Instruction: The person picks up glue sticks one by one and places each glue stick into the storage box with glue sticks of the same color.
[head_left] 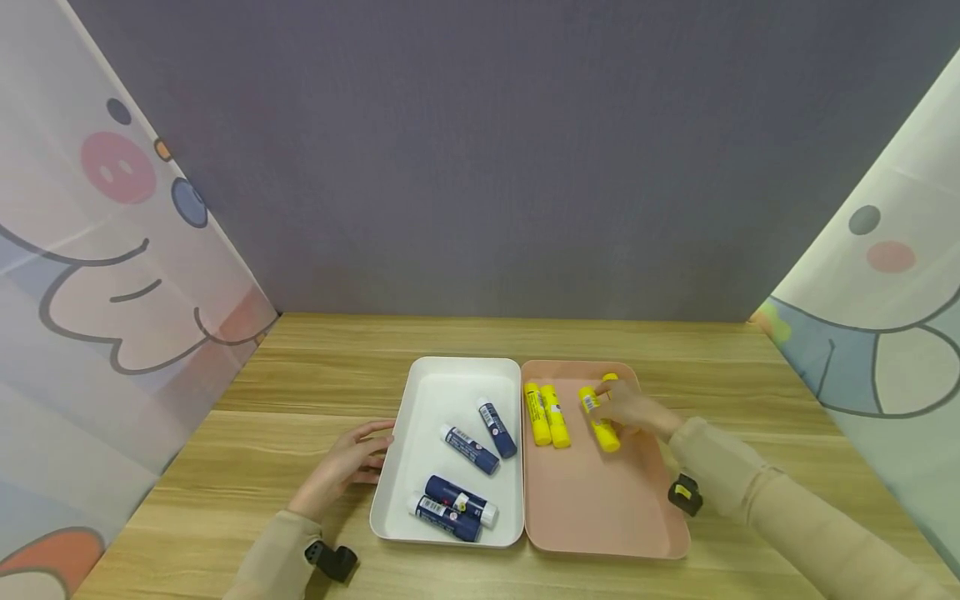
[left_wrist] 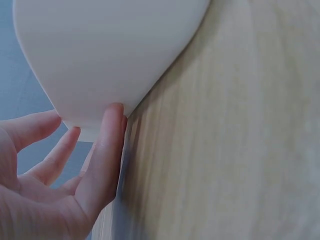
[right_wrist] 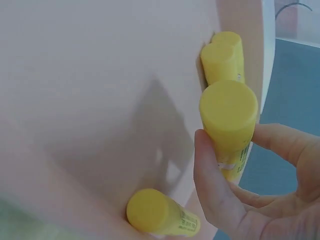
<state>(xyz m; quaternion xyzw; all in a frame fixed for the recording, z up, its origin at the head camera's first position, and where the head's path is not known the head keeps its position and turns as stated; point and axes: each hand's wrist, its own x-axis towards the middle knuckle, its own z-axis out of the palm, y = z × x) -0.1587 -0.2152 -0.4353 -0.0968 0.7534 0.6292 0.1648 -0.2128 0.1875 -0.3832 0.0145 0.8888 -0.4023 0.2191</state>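
Observation:
My right hand pinches a yellow glue stick between thumb and fingers, over the pink tray. Another yellow glue stick lies by the tray's right wall, mostly hidden behind the hand in the head view. Two more yellow ones, a left one and its neighbour, lie side by side along the tray's left wall. My left hand touches the outer left side of the white tray, its fingers fairly straight in the left wrist view.
Several dark blue glue sticks with white ends lie in the white tray; two at the front overlap. The trays stand edge to edge on a wooden table. A grey panel rises behind, with printed cloths at both sides.

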